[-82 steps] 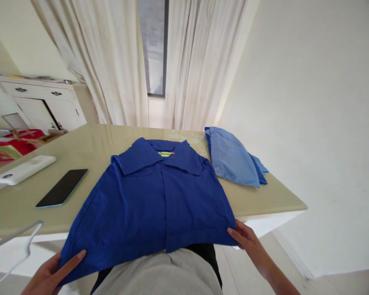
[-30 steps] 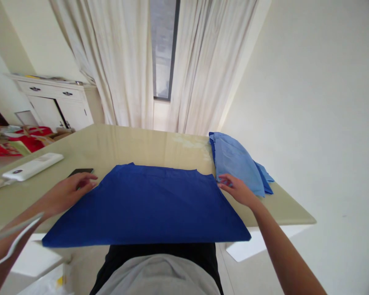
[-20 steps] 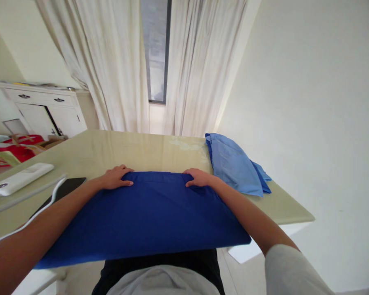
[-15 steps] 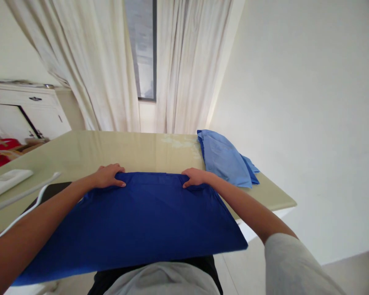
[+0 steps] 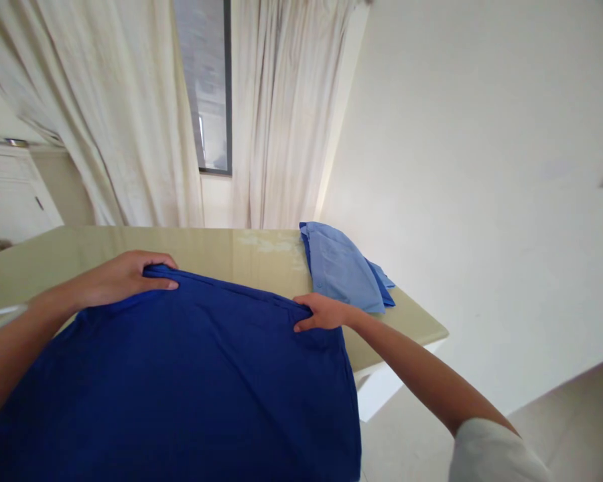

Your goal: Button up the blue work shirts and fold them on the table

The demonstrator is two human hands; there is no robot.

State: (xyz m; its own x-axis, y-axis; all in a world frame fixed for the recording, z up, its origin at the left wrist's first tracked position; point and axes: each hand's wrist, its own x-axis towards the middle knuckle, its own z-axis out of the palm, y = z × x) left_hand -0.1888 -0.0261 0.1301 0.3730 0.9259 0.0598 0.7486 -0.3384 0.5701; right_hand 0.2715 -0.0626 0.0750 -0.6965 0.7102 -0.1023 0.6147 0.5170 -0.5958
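A large dark blue cloth (image 5: 206, 375) hangs before me, its folded top edge stretched between both hands. My left hand (image 5: 135, 276) pinches that edge near its left end, thumb on the near side and fingers behind. Further right and slightly lower, my right hand (image 5: 319, 312) grips the same edge in the same way. The cloth's lower part runs out of view at the bottom. Just beyond my right hand lies a folded light blue cloth (image 5: 344, 268) with darker blue layers under it.
A pale greenish-yellow table (image 5: 221, 251) stretches ahead, with its right corner near the wall (image 5: 457, 167). Cream curtains (image 5: 281, 120) hang behind it beside a narrow window (image 5: 208, 80). At the far left stands a white cabinet (image 5: 10, 194).
Both hands have raised the blue cloth, and its left side now sits higher than its right. More of the cloth hangs down toward me. My view has shifted to the right.
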